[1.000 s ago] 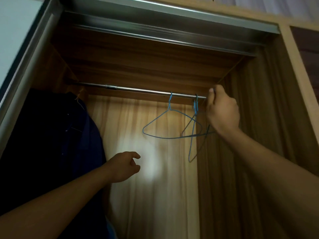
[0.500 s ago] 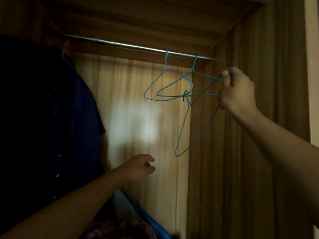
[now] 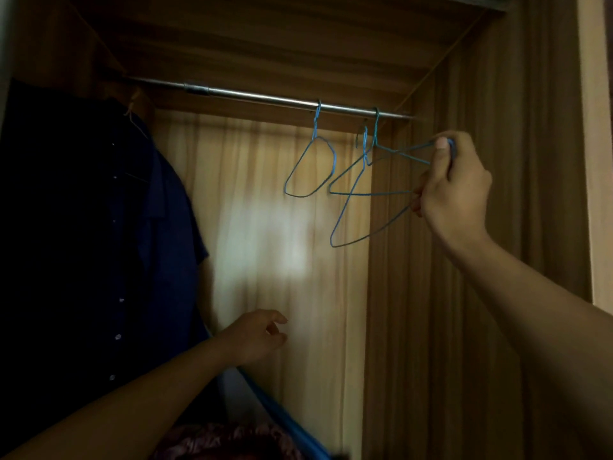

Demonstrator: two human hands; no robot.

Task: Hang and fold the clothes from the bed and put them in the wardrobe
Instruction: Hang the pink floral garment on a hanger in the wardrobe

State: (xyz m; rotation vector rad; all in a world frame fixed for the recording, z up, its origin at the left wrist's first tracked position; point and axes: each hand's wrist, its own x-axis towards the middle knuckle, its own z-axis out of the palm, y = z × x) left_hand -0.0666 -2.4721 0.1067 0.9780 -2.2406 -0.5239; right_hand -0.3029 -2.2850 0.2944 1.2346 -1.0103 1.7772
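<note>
Inside the wardrobe, a metal rail (image 3: 258,96) runs across the top. A blue wire hanger (image 3: 310,167) hangs free from it. To its right, tangled blue wire hangers (image 3: 365,194) are pulled sideways off the vertical; one hook is still on the rail. My right hand (image 3: 454,190) grips their right ends, thumb on top. My left hand (image 3: 258,336) floats lower in the middle with loosely curled fingers, holding nothing. A dark blue buttoned shirt (image 3: 99,244) hangs at the left end of the rail.
The wardrobe's wooden side wall (image 3: 464,293) stands close on the right, its pale back panel (image 3: 282,260) behind. At the bottom lie a blue edge (image 3: 285,413) and a reddish patterned fabric (image 3: 225,439).
My right hand left the rail, took the hangers' ends and pulled them rightward. The free left hanger swung round and now shows narrow. The left hand barely moved.
</note>
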